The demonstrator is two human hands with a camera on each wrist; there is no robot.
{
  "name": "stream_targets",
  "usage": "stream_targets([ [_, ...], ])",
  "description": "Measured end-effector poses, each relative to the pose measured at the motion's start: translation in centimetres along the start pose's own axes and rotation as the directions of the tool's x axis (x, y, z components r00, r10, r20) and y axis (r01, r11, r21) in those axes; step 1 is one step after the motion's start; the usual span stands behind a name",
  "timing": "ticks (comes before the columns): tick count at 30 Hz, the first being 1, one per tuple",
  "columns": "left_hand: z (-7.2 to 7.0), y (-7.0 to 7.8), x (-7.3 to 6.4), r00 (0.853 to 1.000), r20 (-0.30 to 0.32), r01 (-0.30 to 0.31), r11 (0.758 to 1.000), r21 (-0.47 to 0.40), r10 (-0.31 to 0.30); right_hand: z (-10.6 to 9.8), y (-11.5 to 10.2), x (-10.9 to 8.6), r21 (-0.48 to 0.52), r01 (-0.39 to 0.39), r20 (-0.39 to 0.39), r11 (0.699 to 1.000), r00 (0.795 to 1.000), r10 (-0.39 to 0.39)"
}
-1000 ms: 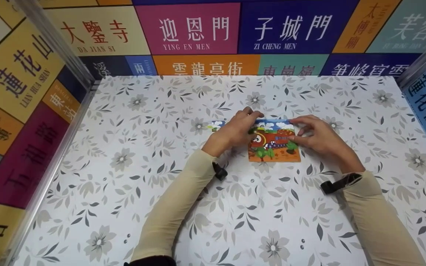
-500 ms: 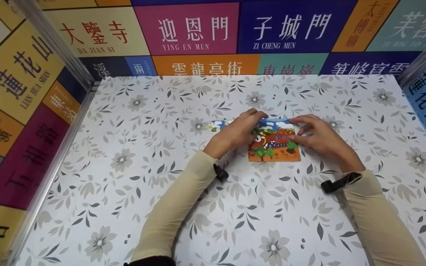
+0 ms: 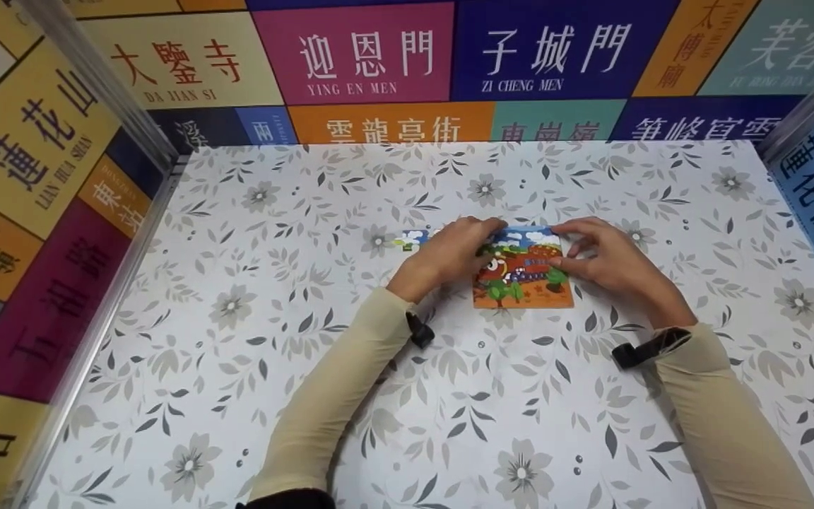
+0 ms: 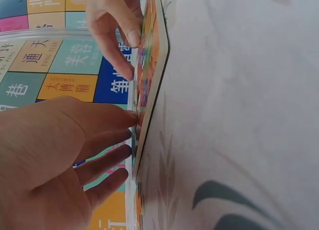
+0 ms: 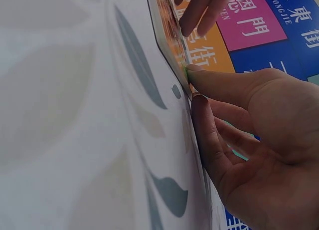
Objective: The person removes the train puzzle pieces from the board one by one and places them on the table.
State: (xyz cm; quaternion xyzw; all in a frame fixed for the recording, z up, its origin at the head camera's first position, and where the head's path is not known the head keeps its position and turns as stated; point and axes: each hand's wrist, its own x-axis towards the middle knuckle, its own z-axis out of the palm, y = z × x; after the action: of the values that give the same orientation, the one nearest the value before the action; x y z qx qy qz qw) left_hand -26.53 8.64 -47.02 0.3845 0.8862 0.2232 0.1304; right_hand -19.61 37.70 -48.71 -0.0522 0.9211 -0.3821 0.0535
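A small square jigsaw puzzle (image 3: 527,290) lies flat on the table, showing a red cartoon train, green bushes and a blue sky. My left hand (image 3: 446,253) covers its upper left part; in the left wrist view the thumb and slightly bent fingertips touch its face and edge. My right hand (image 3: 605,258) pinches the right side, with the thumb (image 5: 219,85) on the face and a finger against the edge. Behind the left hand, a second flat picture piece (image 3: 410,239) with sky and clouds shows partly; the rest of it is hidden.
White paper with grey flowers and leaves covers the table (image 3: 506,396). Upright panels (image 3: 364,56) with coloured blocks and large characters stand along the back and both sides. Black straps (image 3: 651,348) circle both wrists.
The left hand's fingers have shifted slightly over the puzzle's upper left part and its raised knuckles have lowered. The right hand and the puzzle stay almost in place.
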Motion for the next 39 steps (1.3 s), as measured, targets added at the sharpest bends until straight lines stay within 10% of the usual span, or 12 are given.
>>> stream_targets([
  [39,0.35,-0.79,-0.35,0.985,-0.077,-0.154,0.988,-0.008,0.152,-0.19,0.1,-0.03,0.023,-0.009,0.01,1.0,1.0,0.009],
])
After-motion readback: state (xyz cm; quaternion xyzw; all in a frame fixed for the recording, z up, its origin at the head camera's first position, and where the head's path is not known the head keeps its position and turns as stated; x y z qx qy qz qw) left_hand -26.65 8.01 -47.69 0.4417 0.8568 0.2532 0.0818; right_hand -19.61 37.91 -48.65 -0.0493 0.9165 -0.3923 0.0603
